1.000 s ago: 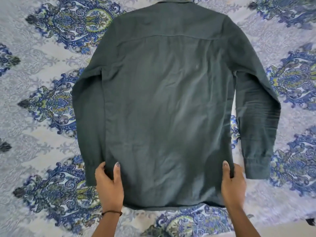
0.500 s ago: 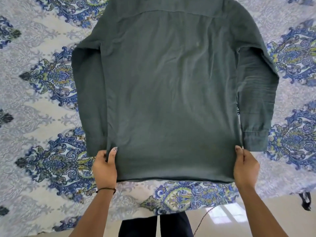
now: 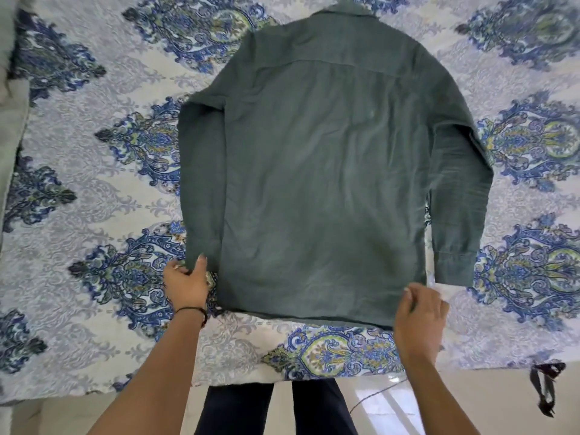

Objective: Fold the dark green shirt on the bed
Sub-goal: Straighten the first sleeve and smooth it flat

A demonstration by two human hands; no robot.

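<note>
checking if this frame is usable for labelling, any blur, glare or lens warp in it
Head view: soft, even daylight on the dark green shirt, no hard shadows; the right hand is smeared by motion blur, the left hand looks sharper; glare shows on the glossy floor at the bottom; wide-angle distortion curves the edges of the bed.

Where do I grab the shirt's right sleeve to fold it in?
Pinch the right sleeve at its cuff, probably coming from the outer right side. It lies flat and straight beside the body of the dark green shirt. The cuff is its free end, nearest you, with bedsheet showing around it.
</note>
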